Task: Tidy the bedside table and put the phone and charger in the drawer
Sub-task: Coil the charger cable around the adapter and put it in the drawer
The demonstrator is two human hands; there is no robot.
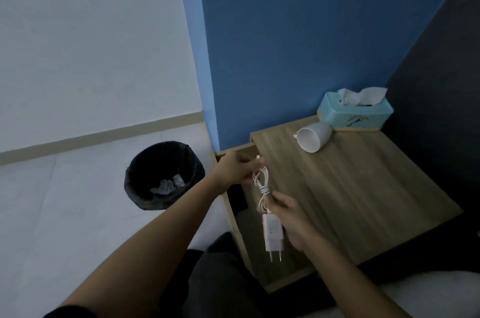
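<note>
The wooden desk (363,187) stands in a corner where a blue wall meets a darker panel on the right; pale floor lies to the left. At the desk's back edge sits a teal tissue box (355,112), and a white cup (313,137) lies on its side just in front of it, touching it. A black bin (163,174) with crumpled scraps inside stands on the floor beside the desk. You hold the white charger (272,236) over the desk's left edge, above the open drawer (235,200). Its cable (262,182) is bundled in loops and wrapped at the middle; the plug's two pins point toward you. Your right hand (291,221) grips the plug body, fingers closed round it. Your left hand (236,168) pinches the cable's far end.
</note>
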